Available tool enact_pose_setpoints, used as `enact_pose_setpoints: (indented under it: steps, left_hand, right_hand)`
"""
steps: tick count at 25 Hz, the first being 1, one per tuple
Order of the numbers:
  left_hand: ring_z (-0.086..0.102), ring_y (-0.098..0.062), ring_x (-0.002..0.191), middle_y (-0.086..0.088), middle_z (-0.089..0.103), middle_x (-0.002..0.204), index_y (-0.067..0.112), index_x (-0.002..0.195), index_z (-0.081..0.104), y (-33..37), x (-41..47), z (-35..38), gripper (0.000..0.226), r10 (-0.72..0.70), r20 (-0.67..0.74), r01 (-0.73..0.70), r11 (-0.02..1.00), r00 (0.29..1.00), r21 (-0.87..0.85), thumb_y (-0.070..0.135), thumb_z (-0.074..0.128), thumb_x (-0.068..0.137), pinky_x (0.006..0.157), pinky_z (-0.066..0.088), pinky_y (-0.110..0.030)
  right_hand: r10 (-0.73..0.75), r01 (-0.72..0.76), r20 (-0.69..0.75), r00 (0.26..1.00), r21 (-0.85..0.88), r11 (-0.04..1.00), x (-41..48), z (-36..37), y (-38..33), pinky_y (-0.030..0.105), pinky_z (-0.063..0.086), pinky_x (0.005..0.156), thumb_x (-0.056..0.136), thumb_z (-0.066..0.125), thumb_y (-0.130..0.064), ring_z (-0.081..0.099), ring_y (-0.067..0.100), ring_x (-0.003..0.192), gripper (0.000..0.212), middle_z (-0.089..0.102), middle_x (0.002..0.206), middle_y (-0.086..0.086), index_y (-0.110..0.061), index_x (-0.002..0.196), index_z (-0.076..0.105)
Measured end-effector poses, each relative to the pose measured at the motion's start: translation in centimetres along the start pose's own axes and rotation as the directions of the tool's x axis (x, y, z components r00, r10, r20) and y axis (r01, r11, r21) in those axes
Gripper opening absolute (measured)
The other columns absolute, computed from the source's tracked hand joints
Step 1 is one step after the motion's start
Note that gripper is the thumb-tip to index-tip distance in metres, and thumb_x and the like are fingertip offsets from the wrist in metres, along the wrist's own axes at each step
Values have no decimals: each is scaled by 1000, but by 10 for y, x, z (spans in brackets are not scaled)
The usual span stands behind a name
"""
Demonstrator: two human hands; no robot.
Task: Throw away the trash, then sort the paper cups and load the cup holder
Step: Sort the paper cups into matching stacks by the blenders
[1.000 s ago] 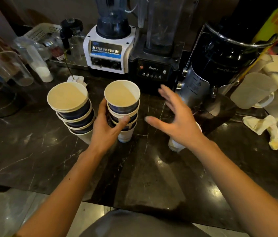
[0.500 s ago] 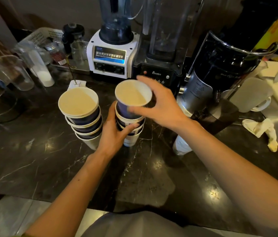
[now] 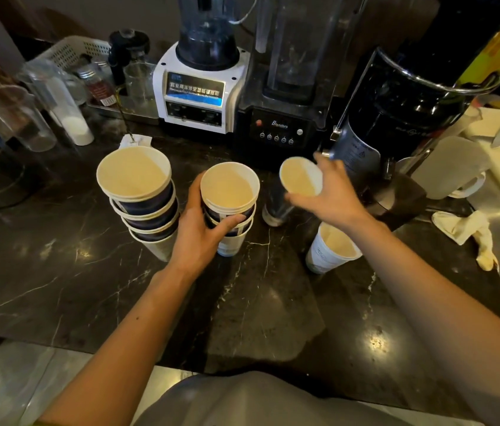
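Two bare forearms reach in over the near edge of the dark marble counter [image 3: 58, 272]. Toward the right side of the counter a single white cup [image 3: 328, 252] stands alone, tilted in the wide view, just under the right wrist. The left hand [image 3: 202, 238] is wrapped around the middle stack of cups [image 3: 230, 207], thumb at the front and fingers behind, holding it low down; the stack stands on the counter with a white cup at the bottom and dark blue ones nested above. Just left of it, close beside the hand, a second stack of cups [image 3: 141, 198] leans a little to the left. The right hand [image 3: 331, 195] is raised above the counter to the right of the middle stack, fingers closed around one dark blue cup [image 3: 299, 179], tipped so its mouth faces the camera. Below that cup a dim shape on the counter is too blurred to tell. A crumpled cloth [image 3: 464, 229] lies near the right edge. Along the far edge stand a white blender [image 3: 199, 96], a black blender [image 3: 285, 118] beside it, and a large black machine [image 3: 396, 118] to the right. Clear glasses [image 3: 36, 118] and a white basket [image 3: 67, 52] crowd the far left corner.
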State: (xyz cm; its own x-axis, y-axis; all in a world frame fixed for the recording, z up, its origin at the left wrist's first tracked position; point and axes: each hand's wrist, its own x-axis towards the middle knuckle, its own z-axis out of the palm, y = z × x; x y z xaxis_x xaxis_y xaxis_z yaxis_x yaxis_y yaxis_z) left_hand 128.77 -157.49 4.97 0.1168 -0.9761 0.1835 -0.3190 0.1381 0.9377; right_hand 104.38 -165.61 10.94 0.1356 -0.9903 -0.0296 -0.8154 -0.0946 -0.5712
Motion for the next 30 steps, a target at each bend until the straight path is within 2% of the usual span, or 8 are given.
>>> enact_pose_setpoints:
  steps: [5, 9, 12, 14, 20, 23, 26, 30]
  left_hand:
    - [37, 25, 121, 53, 37, 125, 41, 145, 24, 2, 0, -2, 91, -39, -13, 39, 999, 999, 10, 52, 74, 71, 101, 37, -9]
    - [36, 33, 113, 58, 38, 118, 42, 143, 26, -3, -3, 0, 94, -64, -8, 64, 998, 998, 24, 65, 74, 66, 89, 34, 5]
    - [38, 30, 115, 55, 41, 118, 40, 143, 28, -6, -4, 1, 94, -78, -17, 79, 997, 997, 26, 67, 74, 66, 90, 35, 3]
    - [40, 26, 117, 48, 45, 121, 39, 144, 29, -7, -2, 1, 93, -65, -17, 66, 997, 998, 30, 64, 76, 68, 94, 37, -1]
    - [45, 6, 126, 19, 49, 136, 32, 145, 30, -8, -2, 0, 89, -30, -8, 30, 999, 1000, 42, 57, 75, 73, 102, 41, -18]
    - [44, 8, 126, 24, 48, 135, 37, 144, 29, -5, 0, 0, 86, -28, 11, 28, 999, 1000, 33, 55, 74, 74, 102, 40, -14]
    - [43, 16, 124, 37, 46, 129, 46, 142, 28, -4, -1, 0, 82, -29, 18, 29, 999, 999, 21, 54, 74, 74, 100, 39, -10]
    - [38, 27, 118, 49, 41, 125, 51, 140, 25, -7, -3, -3, 82, -47, 0, 47, 999, 999, 12, 57, 73, 73, 95, 36, -2]
  right_hand:
    - [-40, 52, 126, 991, -91, 995, 5, 24, 13, 29, 32, 103, 72, 82, -47, 39, 26, 126, 101, 33, 129, 8, -14, 150, 27]
    - [-123, 151, 198, 972, -133, 980, 3, 10, 0, 32, 25, 111, 74, 79, -51, 25, 24, 140, 107, 25, 150, 7, -17, 155, 18]
    - [-407, 399, 48, 912, 125, 908, -7, -5, -31, 20, 25, 108, 81, 73, -51, 32, 9, 139, 72, 36, 151, -3, -29, 145, 44]
    - [-563, 541, 68, 824, 202, 816, -14, -6, -50, 18, 32, 106, 86, 69, -47, 42, 4, 133, 44, 49, 141, -6, -33, 127, 62]
    - [-689, 696, 177, 702, 35, 718, -20, 19, -61, 46, 47, 94, 93, 65, -16, 60, 20, 109, 13, 72, 101, 0, -12, 100, 75]
    - [-712, 714, 56, 700, -42, 698, -21, 18, -64, 46, 51, 81, 92, 64, -9, 62, 24, 95, 11, 71, 95, 5, -7, 98, 73]
    - [-696, 701, -206, 688, -57, 710, -25, 5, -71, 35, 51, 79, 92, 63, -4, 62, 26, 89, 11, 69, 91, 10, -1, 96, 72]
    - [-527, 629, -542, 654, 4, 777, -33, -35, -68, 21, 45, 76, 93, 62, -4, 58, 14, 84, 10, 63, 90, 2, 0, 95, 71]
